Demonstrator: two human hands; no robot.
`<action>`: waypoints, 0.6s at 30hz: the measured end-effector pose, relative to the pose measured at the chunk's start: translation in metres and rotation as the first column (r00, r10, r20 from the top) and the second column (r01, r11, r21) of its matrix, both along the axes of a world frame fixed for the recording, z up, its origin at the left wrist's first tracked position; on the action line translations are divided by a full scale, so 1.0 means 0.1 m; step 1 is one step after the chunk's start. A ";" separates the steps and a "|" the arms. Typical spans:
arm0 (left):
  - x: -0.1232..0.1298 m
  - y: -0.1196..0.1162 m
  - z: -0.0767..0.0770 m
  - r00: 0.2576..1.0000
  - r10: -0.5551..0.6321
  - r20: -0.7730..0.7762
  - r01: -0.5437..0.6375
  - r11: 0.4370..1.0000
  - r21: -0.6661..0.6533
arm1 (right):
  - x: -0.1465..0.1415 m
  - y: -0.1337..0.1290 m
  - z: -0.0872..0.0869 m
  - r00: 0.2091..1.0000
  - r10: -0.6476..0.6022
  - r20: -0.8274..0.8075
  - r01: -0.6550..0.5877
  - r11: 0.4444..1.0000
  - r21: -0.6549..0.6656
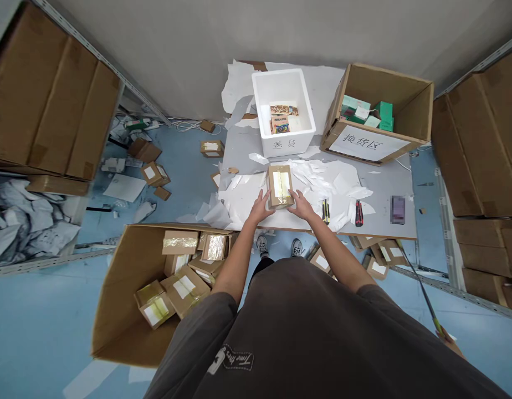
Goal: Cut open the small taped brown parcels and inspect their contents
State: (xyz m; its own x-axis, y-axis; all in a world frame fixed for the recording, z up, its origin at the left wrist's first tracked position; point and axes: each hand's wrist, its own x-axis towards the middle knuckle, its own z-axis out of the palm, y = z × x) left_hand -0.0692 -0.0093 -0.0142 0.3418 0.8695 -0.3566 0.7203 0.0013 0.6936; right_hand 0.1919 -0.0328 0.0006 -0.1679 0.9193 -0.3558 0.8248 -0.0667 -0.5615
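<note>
A small taped cardboard box (278,176) with a white label rests on the paper-strewn table (399,183), near its front edge. Its near left corner is held by my left hand (259,209), thumb along the front and fingers at the side. Opposite it, my right hand (301,207) grips the near right corner, fingertips over the edge by the label. A yellow-and-black box cutter (326,211) lies just right of that hand. Farther right are a red-and-black cutter (358,213) and a blurred-out flat item (398,209).
Behind the box stand a white foam bin (283,145) with small packets and a carton (374,147) with green boxes. A large carton (110,299) of parcels is at my left. Shelves flank both sides. Another person's hand (449,341) holds a long thin tool at lower right.
</note>
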 end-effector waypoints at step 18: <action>0.15 0.09 0.55 0.937 0.315 0.151 -0.320 0.947 0.009 | -0.15 0.39 0.57 0.995 0.011 -0.100 0.015 0.965 0.262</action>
State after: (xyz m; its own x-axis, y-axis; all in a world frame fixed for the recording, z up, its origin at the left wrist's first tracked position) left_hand -0.0538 0.0002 0.0407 0.0922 0.9517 -0.2928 0.5774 0.1885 0.7944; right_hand 0.1766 0.0065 0.0576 -0.1885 0.9785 -0.0834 0.7635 0.0926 -0.6392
